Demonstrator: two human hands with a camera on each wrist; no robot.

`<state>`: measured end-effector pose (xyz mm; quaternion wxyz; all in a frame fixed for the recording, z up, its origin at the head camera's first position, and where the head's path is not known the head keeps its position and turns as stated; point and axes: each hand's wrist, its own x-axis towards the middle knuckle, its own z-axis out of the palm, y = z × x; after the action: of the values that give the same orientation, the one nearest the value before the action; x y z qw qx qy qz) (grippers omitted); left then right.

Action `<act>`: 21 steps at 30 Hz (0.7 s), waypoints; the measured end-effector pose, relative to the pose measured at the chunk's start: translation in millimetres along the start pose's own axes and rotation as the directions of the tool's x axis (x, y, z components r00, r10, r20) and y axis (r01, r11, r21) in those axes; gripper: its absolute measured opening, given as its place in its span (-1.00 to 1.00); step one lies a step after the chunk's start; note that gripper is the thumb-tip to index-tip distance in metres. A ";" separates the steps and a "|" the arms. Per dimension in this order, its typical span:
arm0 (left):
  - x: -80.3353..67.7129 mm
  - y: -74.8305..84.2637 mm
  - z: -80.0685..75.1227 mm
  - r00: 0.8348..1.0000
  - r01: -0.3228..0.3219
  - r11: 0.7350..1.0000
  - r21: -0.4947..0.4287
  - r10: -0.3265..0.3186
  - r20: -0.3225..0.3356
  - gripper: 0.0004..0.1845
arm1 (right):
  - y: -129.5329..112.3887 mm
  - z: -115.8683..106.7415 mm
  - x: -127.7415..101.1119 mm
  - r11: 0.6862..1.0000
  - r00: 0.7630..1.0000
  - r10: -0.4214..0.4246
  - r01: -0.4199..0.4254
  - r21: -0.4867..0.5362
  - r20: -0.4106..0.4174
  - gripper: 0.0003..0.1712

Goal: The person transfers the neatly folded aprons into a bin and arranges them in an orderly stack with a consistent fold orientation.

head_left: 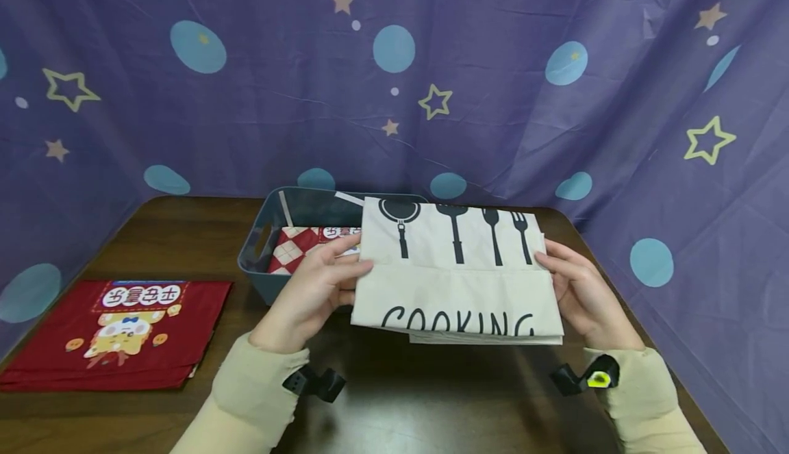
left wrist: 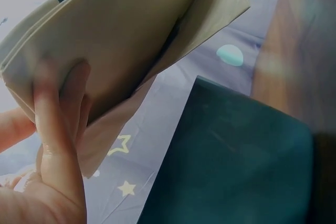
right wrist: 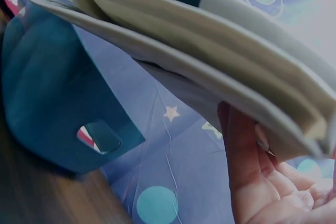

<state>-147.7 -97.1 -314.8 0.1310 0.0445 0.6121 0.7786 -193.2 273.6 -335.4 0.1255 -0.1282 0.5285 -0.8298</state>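
A folded cream cloth (head_left: 459, 289), printed with black kitchen utensils and the word COOKING, is held up between both hands. My left hand (head_left: 314, 289) pinches its left edge, thumb on the front and fingers behind. On the opposite edge my right hand (head_left: 585, 293) grips it the same way. Several folded layers show along the cloth's lower edge (right wrist: 210, 72) in the right wrist view. From the left wrist view, fingers press against the underside of the cloth (left wrist: 105, 40). Behind the cloth, partly hidden, stands a blue-grey plastic basket (head_left: 255, 235).
Inside the basket lies a red and white checked cloth (head_left: 296, 245). A folded dark red cloth (head_left: 129, 331) with a cartoon animal print lies on the left of the brown wooden table (head_left: 185, 235). A purple curtain (head_left: 493, 132) hangs behind and at the sides.
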 end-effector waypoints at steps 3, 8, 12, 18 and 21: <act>-1.7 2.3 -3.0 1.000 -0.011 1.000 -0.010 0.011 -0.002 -0.37 | 1.7 4.4 1.6 1.000 1.000 -0.002 0.002 0.017 -0.008 -0.65; -3.6 3.9 -7.2 1.000 -0.004 1.000 -0.020 0.004 -0.008 -0.35 | 4.4 9.6 3.6 0.999 1.000 0.015 -0.015 0.030 -0.026 -0.66; -5.6 3.7 -9.8 1.000 -0.002 1.000 -0.026 0.001 -0.009 -0.36 | 6.0 11.9 4.8 0.999 0.999 0.024 -0.023 0.037 -0.027 -0.67; -8.5 4.1 -13.9 1.000 -0.014 1.000 -0.004 0.014 -0.005 -0.37 | 7.9 17.5 7.4 0.998 0.995 0.065 -0.064 0.022 -0.074 -0.70; -9.0 4.0 -15.5 1.000 -0.018 1.000 -0.002 0.018 -0.011 -0.37 | 9.2 20.2 8.4 0.996 0.993 0.083 -0.081 0.025 -0.089 -0.72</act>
<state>-143.2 -115.0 -313.9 0.1208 0.0457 0.6114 0.7807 -193.5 249.9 -334.8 0.1369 -0.0677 0.5296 -0.8344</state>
